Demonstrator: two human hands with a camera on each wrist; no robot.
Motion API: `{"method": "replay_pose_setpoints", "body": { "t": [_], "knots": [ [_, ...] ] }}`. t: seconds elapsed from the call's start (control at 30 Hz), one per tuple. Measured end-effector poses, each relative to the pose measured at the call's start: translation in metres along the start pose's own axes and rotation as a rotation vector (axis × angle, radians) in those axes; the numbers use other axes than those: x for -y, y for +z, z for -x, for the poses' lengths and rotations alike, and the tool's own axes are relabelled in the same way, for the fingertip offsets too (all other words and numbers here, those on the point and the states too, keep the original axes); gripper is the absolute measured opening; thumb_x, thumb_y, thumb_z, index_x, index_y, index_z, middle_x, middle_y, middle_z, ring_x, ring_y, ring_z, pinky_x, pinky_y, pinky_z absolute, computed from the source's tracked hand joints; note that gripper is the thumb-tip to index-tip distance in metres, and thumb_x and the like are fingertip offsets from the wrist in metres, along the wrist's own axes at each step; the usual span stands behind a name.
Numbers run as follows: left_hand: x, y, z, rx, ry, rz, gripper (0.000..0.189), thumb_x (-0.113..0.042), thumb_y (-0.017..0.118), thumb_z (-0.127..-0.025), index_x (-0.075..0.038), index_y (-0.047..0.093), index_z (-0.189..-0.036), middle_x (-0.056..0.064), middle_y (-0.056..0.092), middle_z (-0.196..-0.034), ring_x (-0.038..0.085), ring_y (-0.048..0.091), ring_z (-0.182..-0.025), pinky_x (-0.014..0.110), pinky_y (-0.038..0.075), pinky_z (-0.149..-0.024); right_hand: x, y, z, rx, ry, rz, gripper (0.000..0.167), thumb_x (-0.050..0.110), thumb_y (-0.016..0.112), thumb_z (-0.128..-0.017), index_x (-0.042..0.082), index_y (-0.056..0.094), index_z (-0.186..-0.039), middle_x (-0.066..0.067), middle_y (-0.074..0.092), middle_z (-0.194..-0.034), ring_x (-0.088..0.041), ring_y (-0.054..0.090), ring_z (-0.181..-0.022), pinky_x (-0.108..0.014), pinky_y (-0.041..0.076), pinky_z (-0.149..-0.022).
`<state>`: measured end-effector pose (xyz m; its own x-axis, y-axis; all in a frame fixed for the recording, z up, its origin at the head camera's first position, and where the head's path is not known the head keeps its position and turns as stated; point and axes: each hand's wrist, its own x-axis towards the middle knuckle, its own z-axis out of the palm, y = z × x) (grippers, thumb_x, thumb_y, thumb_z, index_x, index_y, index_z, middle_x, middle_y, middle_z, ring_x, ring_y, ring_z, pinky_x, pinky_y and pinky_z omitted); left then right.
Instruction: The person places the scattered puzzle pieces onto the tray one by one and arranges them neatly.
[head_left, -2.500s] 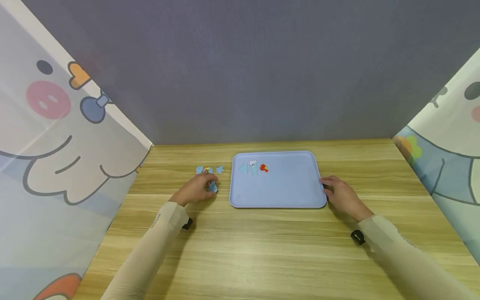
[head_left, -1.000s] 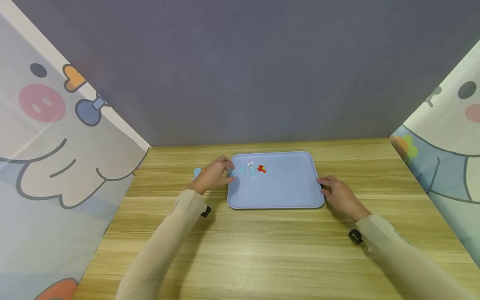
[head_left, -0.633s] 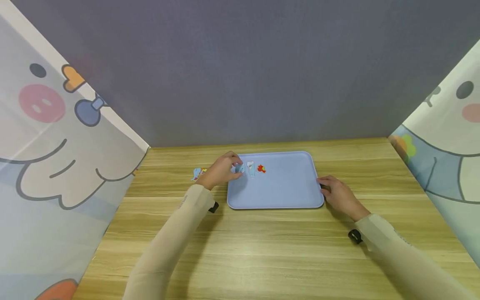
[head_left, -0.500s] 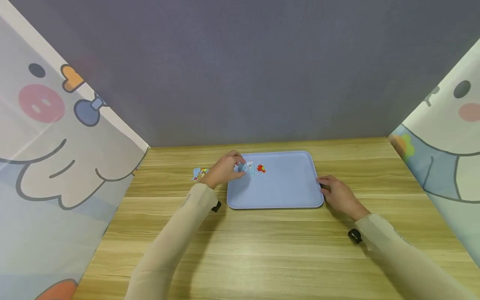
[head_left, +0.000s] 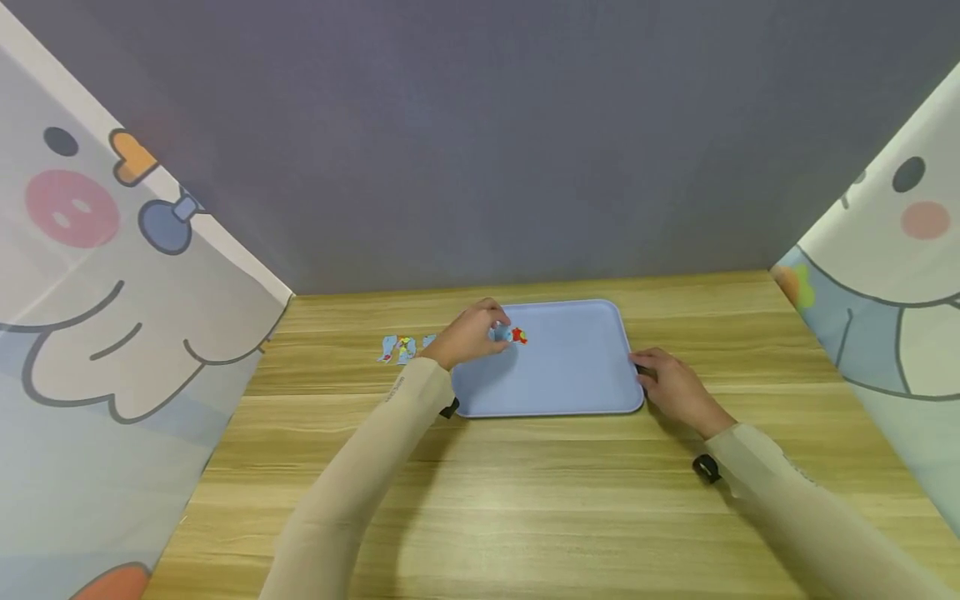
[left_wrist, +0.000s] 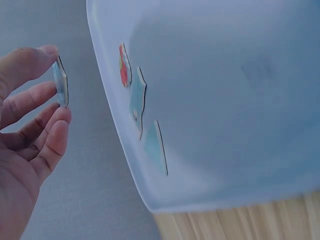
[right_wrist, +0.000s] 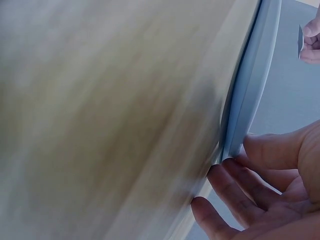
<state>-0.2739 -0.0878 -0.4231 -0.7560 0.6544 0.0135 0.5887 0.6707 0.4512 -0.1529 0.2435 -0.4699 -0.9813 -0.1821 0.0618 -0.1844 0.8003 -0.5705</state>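
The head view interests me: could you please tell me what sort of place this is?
Probably a small screened-off tabletop booth rather than a lived-in room. A wooden table is closed in by a plain grey backdrop and cartoon-print curtains on both sides, with only a blue tray and small puzzle pieces on it.

The rectangular pale blue plastic tray (head_left: 570,379) looks smooth and matt. The light wood-grain desk (head_left: 525,500) has a faint sheen. The flat blue puzzle piece (left_wrist: 60,82) seems thin card.
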Motion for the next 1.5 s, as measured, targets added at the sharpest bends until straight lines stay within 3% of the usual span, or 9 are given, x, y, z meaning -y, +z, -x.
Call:
{"method": "replay_pose_setpoints", "body": {
  "t": [0.37,0.6,0.7,0.93,1.2,1.5],
  "knots": [
    [-0.013,0.009,-0.018,0.001,0.013,0.044,0.036,-0.021,0.073,-0.084,-0.004,0.065,-0.115,0.002,0.050,-0.117,0.015,0.054,-0.098,0.024,0.047,-0.078,-0.001,0.000,-0.003,-0.007,-0.008,0.001,0.037,-0.004,0.058,-0.089,-0.011,0.053,-0.126,-0.025,0.052,-0.123,-0.046,0.048,-0.113,-0.057,0.039,-0.091],
    [-0.019,0.018,-0.031,0.007,0.025,0.043,0.038,-0.020,0.073,-0.084,-0.003,0.065,-0.116,0.002,0.050,-0.116,0.010,0.055,-0.082,0.019,0.046,-0.073,-0.003,-0.001,-0.003,0.009,0.008,0.001,0.038,-0.004,0.057,-0.090,-0.011,0.052,-0.127,-0.026,0.051,-0.125,-0.046,0.047,-0.114,-0.057,0.039,-0.091],
    [-0.022,0.022,-0.035,0.017,0.016,0.046,0.038,-0.019,0.073,-0.084,-0.003,0.065,-0.116,0.003,0.051,-0.116,0.010,0.056,-0.084,0.019,0.047,-0.075,-0.003,-0.002,-0.003,0.011,0.011,-0.002,0.038,-0.004,0.057,-0.090,-0.011,0.052,-0.128,-0.026,0.050,-0.125,-0.046,0.047,-0.114,-0.057,0.039,-0.091],
    [-0.025,0.031,-0.049,0.052,-0.010,-0.073,0.035,-0.023,0.070,-0.087,-0.007,0.064,-0.117,0.000,0.053,-0.117,0.013,0.051,-0.105,0.021,0.042,-0.088,-0.002,-0.001,-0.005,-0.005,-0.001,-0.002,0.038,-0.004,0.058,-0.090,-0.011,0.053,-0.126,-0.025,0.052,-0.123,-0.045,0.049,-0.112,-0.057,0.041,-0.090],
    [-0.031,0.038,-0.061,0.062,-0.049,-0.128,0.036,-0.025,0.072,-0.085,-0.008,0.065,-0.116,0.001,0.055,-0.111,0.015,0.052,-0.103,0.023,0.043,-0.088,-0.001,-0.002,-0.005,-0.009,0.002,0.002,0.037,-0.004,0.058,-0.089,-0.011,0.054,-0.125,-0.026,0.052,-0.123,-0.046,0.049,-0.112,-0.057,0.040,-0.090],
    [-0.031,0.045,-0.063,0.060,-0.118,-0.229,0.035,-0.029,0.073,-0.084,-0.009,0.067,-0.112,0.004,0.058,-0.111,0.019,0.051,-0.105,0.028,0.044,-0.089,-0.002,0.000,-0.007,0.014,0.013,0.012,0.037,-0.002,0.057,-0.091,-0.011,0.052,-0.126,-0.025,0.050,-0.125,-0.046,0.047,-0.115,-0.057,0.039,-0.092]
  ]
}}
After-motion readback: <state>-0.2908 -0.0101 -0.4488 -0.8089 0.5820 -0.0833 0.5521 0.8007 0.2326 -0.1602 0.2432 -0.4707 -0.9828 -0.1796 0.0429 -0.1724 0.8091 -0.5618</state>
